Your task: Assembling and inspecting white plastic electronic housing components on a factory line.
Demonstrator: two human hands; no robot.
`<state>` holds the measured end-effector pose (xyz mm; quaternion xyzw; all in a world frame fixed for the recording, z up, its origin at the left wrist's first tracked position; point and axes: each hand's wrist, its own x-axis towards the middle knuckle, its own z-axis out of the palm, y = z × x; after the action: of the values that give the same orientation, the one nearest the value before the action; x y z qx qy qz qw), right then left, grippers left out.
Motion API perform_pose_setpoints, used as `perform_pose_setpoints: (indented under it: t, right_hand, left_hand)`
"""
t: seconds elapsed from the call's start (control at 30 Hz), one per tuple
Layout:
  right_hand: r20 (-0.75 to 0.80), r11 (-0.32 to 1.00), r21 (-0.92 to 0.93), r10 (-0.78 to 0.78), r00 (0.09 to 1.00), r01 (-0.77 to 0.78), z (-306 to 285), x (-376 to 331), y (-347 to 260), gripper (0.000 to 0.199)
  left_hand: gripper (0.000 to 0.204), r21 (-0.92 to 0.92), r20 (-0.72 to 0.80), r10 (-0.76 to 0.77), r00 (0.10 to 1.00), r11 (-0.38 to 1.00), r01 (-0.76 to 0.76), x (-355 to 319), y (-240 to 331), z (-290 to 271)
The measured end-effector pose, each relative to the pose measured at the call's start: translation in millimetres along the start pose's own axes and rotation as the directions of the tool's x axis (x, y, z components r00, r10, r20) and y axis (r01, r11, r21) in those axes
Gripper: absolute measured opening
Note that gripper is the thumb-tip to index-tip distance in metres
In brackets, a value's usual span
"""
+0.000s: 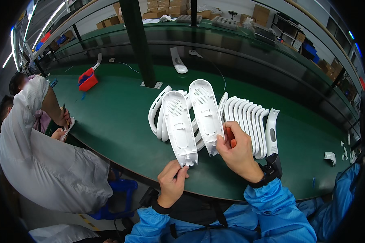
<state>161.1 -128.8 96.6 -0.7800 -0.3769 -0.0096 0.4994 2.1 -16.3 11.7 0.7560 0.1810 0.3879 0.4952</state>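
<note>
My left hand (pixel 172 180) is closed, with thumb and fingers pinching the lower end of a long white plastic shell (pixel 177 125). That shell has rounded ends, a patch of small holes and moulded ribs on its inner face. Beside it, a matching white plastic shell (pixel 205 109) is gripped along its lower right edge by my right hand (pixel 237 148). An orange object (pixel 233 142) shows between the fingers of my right hand; its kind is mostly hidden. Both shells are tilted with their inner faces toward me, above curved white parts (pixel 154 113) on the green table.
A row of curved white parts (pixel 247 117) lies right of my hands on the green table (pixel 121 125). A post (pixel 138 44) rises behind the shells. A red bin (pixel 87 79) stands far left. A co-worker in white (pixel 48 162) works at left, near a blue stool (pixel 123 194).
</note>
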Motion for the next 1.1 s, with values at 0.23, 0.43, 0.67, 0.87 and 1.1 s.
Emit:
perform_pose_setpoints:
  t: [0.23, 0.43, 0.67, 0.87, 1.1]
  right_hand:
    - [-0.016, 1.000, 0.014, -0.001, 1.000, 0.001, 0, -1, 5, 0.020]
    - [-0.028, 1.000, 0.015, -0.006, 1.000, 0.006, -1, 0, 6, 0.020]
    - [-0.074, 0.999, -0.028, -0.038, 0.997, 0.036, -10, 5, 11, 0.020]
    - [-0.098, 0.999, -0.027, 0.017, 0.995, -0.020, -26, 13, 17, 0.019]
    - [-0.178, 0.997, -0.075, -0.026, 0.984, 0.013, -41, 24, 38, 0.020]
  left_hand:
    - [0.005, -0.013, 0.005, 0.000, 1.000, 1.000, 0.000, 0, -2, 1]
    - [0.008, -0.025, -0.002, 0.019, 1.000, 1.000, -0.019, 0, -1, 2]
    - [0.007, -0.021, 0.003, -0.007, 1.000, 1.000, 0.007, -1, -5, 1]
    - [0.010, -0.029, 0.006, -0.025, 1.000, 0.999, 0.025, -1, -4, 3]
    - [0.009, -0.031, -0.007, -0.009, 1.000, 0.999, 0.008, -2, -3, 4]
